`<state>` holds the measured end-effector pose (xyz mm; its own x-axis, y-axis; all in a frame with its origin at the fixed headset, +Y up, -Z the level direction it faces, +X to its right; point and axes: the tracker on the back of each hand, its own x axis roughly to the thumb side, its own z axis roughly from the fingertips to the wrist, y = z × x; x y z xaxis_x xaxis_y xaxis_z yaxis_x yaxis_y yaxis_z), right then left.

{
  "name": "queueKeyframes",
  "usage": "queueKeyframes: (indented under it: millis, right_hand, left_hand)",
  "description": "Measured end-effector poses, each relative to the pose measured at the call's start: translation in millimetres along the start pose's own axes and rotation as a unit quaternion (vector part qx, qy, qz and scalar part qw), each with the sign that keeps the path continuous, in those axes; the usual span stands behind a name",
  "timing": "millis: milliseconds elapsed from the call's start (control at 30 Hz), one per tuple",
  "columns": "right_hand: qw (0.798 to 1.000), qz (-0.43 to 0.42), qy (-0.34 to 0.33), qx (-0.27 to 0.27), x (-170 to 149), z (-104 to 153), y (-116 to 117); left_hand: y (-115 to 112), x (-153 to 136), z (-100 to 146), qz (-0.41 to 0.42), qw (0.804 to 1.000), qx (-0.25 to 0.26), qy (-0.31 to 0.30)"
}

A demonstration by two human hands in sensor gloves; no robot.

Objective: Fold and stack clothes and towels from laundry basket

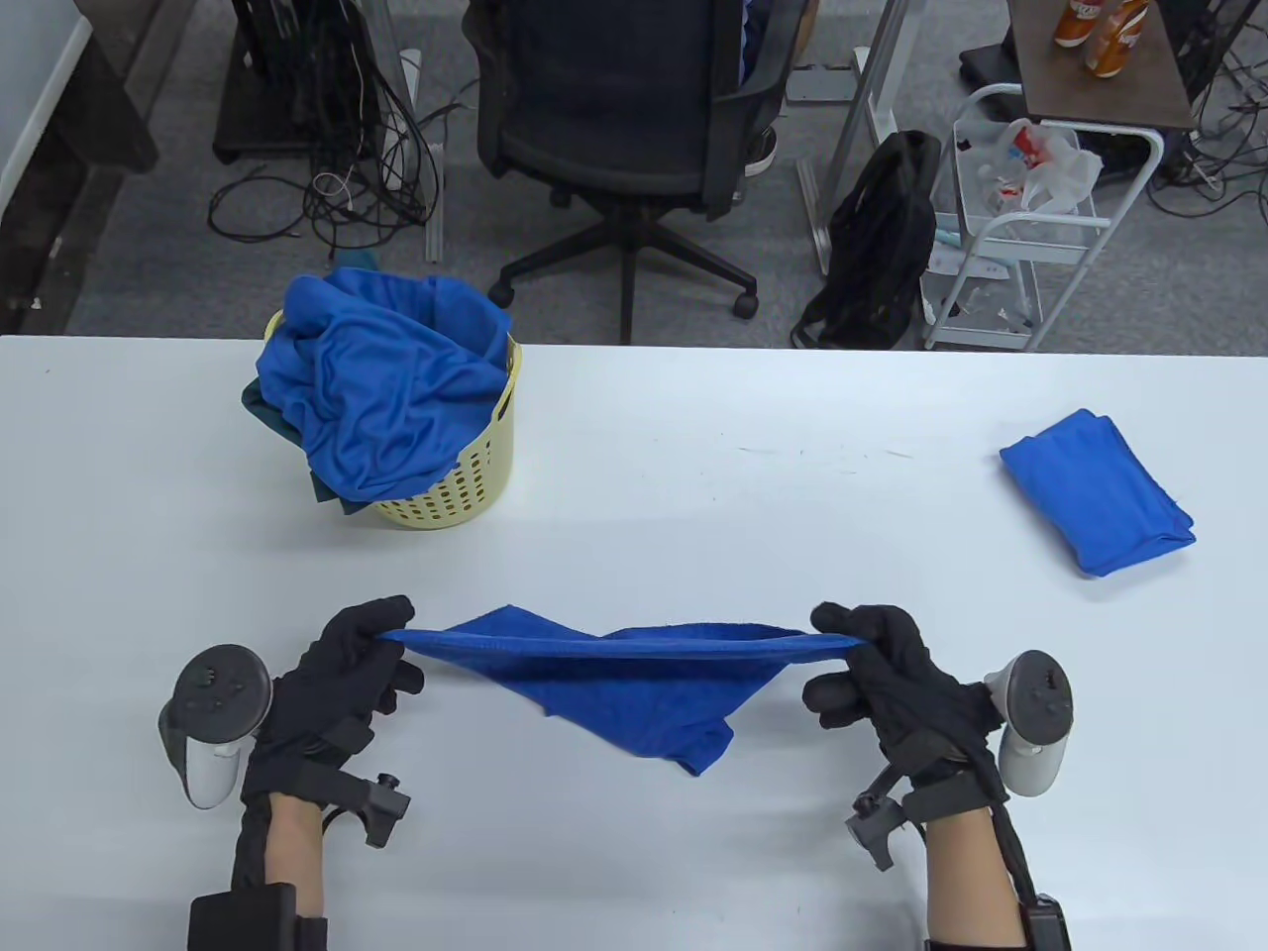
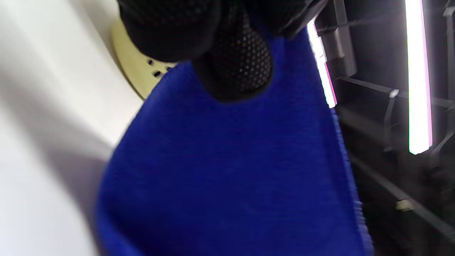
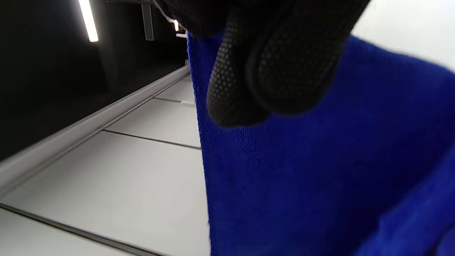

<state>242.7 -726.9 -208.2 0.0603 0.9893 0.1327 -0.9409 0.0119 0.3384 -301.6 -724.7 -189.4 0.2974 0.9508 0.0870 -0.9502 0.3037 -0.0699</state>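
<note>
Table view is showing the left hand [image 1: 332,684] and right hand [image 1: 892,674] each pinching 1 corner of a blue towel [image 1: 634,684], fingers curled tight, stretching its edge taut between them, likely to square it for folding above the bench [image 1: 693,446].

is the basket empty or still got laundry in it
Not empty: the yellow basket is heaped with blue cloth spilling over its rim, with a darker piece underneath.
</note>
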Motion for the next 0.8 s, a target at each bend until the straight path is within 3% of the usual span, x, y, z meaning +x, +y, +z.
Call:
queueKeyframes:
  millis: [133,233,300,333,367,433,467,500,567,600,633,667,733,800]
  right_hand:
    - [0.998,-0.064,-0.011,0.024,2.1,-1.5,2.3]
    - [0.986,-0.147,-0.014,0.082,11.7,-2.5,5.8]
    - [0.987,-0.112,0.029,0.110,16.9,-3.6,5.1]
    - [0.990,-0.027,0.080,0.109,18.6,-5.3,1.9]
    - [0.985,0.066,0.135,0.081,18.2,-9.8,-1.2]
    - [0.956,0.193,0.220,-0.008,20.8,-23.9,-4.8]
    - [0.950,0.226,0.211,-0.051,29.5,-32.9,-5.3]
    - [0.952,0.244,0.166,-0.078,42.2,-39.9,-5.2]
    - [0.951,0.256,-0.018,-0.173,89.2,-48.2,-3.5]
    - [0.937,0.248,-0.109,-0.219,116.2,-46.7,-2.2]
    - [0.927,0.240,-0.160,-0.238,133.5,-44.2,-1.7]
    - [0.914,0.227,-0.226,-0.250,157.3,-36.7,-1.2]
    - [0.895,0.220,-0.292,-0.255,180.8,-22.4,-2.5]
    - [0.890,0.220,-0.313,-0.246,184.5,-8.6,-4.5]
  left_hand:
    - [5.3,2.7,0.4,0.154,0.985,-0.065,-0.046]
    - [4.1,17.7,-0.1,0.187,0.974,-0.118,-0.060]
    - [4.8,25.4,-1.8,0.106,0.988,-0.112,-0.015]
    - [4.7,26.8,-5.4,-0.001,0.994,-0.101,0.046]
    - [1.7,26.5,-10.3,-0.087,0.986,-0.102,0.104]
    - [-16.9,35.1,-27.0,-0.184,0.954,-0.137,0.195]
    - [-26.9,48.7,-35.7,-0.204,0.954,-0.127,0.178]
    - [-33.9,67.7,-43.4,-0.224,0.961,-0.084,0.138]
    - [-37.2,116.2,-53.2,-0.264,0.963,0.051,0.000]
    - [-33.1,143.3,-56.4,-0.279,0.940,0.146,-0.134]
    - [-27.8,159.8,-57.3,-0.284,0.916,0.199,-0.203]
    - [-19.5,179.9,-56.7,-0.265,0.902,0.230,-0.251]
    - [-12.9,198.6,-52.3,-0.183,0.913,0.228,-0.285]
    - [-11.9,202.5,-44.7,-0.163,0.913,0.213,-0.307]
